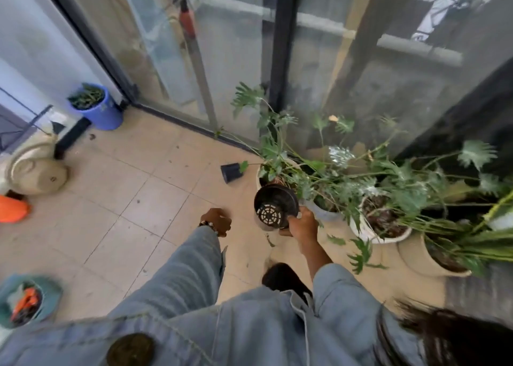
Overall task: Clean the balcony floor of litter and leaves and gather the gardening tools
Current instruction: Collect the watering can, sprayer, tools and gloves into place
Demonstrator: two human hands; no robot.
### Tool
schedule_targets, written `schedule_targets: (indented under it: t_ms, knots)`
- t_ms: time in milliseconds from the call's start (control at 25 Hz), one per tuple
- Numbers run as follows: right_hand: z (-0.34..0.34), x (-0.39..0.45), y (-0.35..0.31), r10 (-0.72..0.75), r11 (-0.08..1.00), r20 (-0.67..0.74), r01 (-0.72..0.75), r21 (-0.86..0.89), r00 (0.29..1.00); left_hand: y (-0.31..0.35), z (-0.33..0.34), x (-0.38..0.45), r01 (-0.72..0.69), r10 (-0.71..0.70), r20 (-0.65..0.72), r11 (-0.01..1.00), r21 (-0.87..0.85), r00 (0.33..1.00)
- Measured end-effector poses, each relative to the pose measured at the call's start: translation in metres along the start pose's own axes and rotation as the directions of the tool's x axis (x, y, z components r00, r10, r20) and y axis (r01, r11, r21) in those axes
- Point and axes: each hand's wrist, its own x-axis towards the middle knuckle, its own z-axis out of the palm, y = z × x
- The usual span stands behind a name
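Gripping black pot (273,207) by rim in right hand (302,222), beside plants (333,177) above floor (125,199); left hand (218,221) curled, empty; likely light, stiff plastic, best held at rim.

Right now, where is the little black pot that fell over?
In the head view, the small black pot lies on its side on the tiled floor near the middle, just left of the leafy potted plant by the glass door.
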Motion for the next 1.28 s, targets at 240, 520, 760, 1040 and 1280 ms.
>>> schedule_targets:
  t_ms: [240, 520, 760, 1040, 1280]
  knots:
    - [0.094, 0.146, 0.021, 0.029, 0.991, 0.038, -0.024, -0.129, 0.999, 0.020, -0.049, 0.078, 0.131, -0.134, 0.011, 0.945, -0.299, 0.991]
    - [0.167, 0.215, -0.075, 0.034, 0.923, 0.152, 0.028, -0.384, 0.988, 0.078, -0.112, 0.206, 0.273, -0.335, 0.021, 0.730, -0.626, 0.942]
    - [0.244, 0.310, -0.076, 0.055, 0.856, 0.229, 0.072, -0.512, 0.972, 0.046, -0.104, 0.394, 0.350, -0.434, -0.021, 0.754, -0.556, 0.901]
    - [0.327, 0.448, 0.008, -0.064, 0.735, 0.220, 0.195, -0.649, 0.973, -0.033, -0.041, 0.623, 0.421, -0.474, -0.010, 0.792, -0.441, 0.881]
    - [0.351, 0.508, 0.058, -0.211, 0.734, 0.080, 0.212, -0.645, 0.974, -0.044, 0.006, 0.697, 0.426, -0.431, 0.089, 0.801, -0.421, 0.898]
